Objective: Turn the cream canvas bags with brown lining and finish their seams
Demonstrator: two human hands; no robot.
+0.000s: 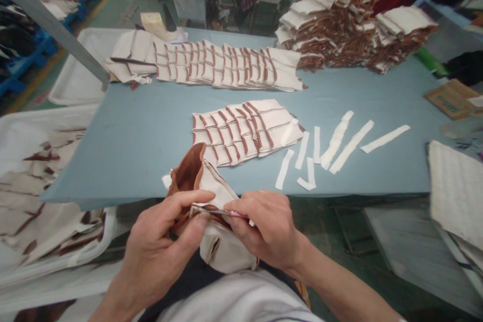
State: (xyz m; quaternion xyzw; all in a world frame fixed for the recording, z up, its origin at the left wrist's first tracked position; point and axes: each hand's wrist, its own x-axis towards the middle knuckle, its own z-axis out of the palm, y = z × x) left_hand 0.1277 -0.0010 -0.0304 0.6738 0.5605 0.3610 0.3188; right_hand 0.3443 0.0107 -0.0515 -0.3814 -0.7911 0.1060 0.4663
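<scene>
Close to my body, a cream sewn piece (219, 183) with a brown inner side is bent open at a seam. My left hand (162, 236) is closed on it, thumb and forefinger pinching the seam edge. In my right hand (264, 221) is a slim metal tool (215, 210) with a pink end, its kind unclear, its tip lying along the seam between my left fingers. Just beyond my hands, an overlapping row of similar cream pieces (234, 133) with brown edges lies on the blue-grey table (132, 146).
White strips (337, 141) lie scattered at the table's right. A longer row of cream pieces (226, 65) runs along the back, beside tall stacks (332, 20). White bins (109, 231) holding pieces stand at left. A grey post (56, 20) slants past the table's left corner.
</scene>
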